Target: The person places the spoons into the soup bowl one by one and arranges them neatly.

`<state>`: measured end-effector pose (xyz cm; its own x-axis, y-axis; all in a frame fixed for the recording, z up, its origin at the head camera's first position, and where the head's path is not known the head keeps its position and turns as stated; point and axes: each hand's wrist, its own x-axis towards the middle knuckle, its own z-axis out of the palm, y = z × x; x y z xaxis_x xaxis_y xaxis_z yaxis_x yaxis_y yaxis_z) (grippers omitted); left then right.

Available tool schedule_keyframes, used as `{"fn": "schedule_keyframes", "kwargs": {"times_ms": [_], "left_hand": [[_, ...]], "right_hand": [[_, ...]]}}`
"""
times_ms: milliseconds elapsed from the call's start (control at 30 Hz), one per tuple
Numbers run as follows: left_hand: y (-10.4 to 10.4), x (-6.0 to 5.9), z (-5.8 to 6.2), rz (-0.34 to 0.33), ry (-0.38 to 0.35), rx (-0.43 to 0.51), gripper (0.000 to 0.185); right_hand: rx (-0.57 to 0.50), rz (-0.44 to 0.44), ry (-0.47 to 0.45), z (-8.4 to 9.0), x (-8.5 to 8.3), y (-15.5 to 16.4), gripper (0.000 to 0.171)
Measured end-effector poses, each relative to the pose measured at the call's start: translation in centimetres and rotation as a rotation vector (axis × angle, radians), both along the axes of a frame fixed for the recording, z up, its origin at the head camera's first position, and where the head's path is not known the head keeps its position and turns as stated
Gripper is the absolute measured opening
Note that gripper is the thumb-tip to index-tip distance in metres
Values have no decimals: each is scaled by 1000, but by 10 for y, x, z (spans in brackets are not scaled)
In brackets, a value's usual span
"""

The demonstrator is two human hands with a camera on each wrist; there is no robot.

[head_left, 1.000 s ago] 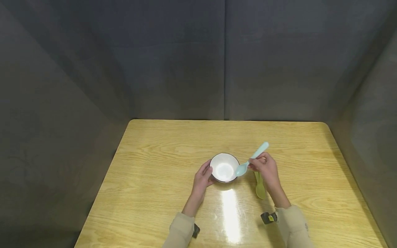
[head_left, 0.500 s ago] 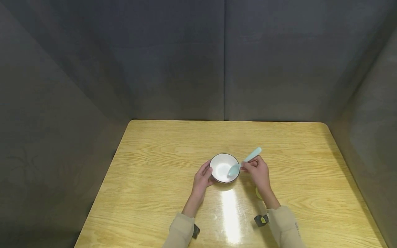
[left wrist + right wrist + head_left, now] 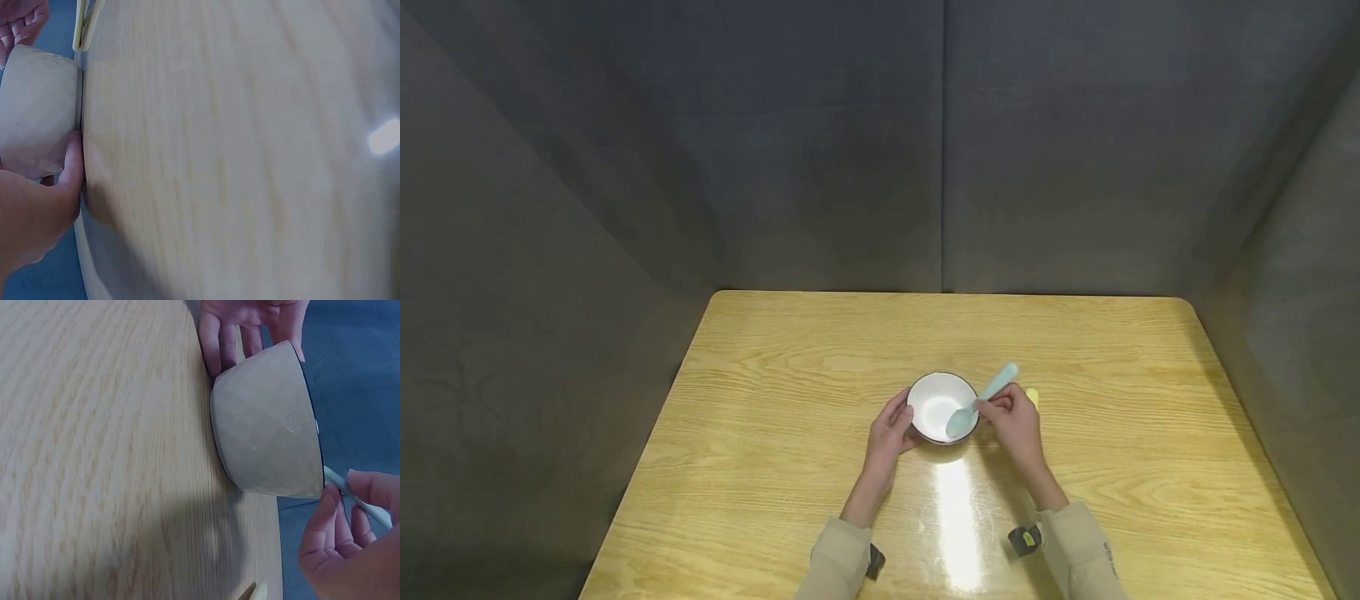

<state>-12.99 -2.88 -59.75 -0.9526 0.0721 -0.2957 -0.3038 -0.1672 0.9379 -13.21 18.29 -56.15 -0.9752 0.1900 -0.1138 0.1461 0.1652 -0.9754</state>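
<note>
My right hand [image 3: 1017, 419] pinches the blue spoon [image 3: 979, 402], its scoop lying inside the white bowl [image 3: 942, 406] at the table's [image 3: 790, 467] middle; my left hand [image 3: 889, 432] cups the bowl's left side, and a yellow spoon [image 3: 1032, 396] peeks out just right

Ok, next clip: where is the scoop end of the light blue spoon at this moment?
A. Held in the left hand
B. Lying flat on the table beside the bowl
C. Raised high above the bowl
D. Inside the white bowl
D: the right hand pinches the light blue spoon by its handle, and its scoop end sits inside the white bowl, which the left hand holds at its side.
</note>
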Motion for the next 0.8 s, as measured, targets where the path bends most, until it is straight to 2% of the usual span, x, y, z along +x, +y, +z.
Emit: {"fn": "schedule_keyframes", "kwargs": {"times_ms": [233,600,800], "left_hand": [[0,0,-1,7,3,3,48],[1,0,-3,6,17,15,49],[1,0,-2,3,16,-5,49]], "right_hand": [[12,-19,-15,0,0,-4,17],[-5,-31,12,-3,2,-3,16],[-3,-51,-19,-3,3,5,17]]}}
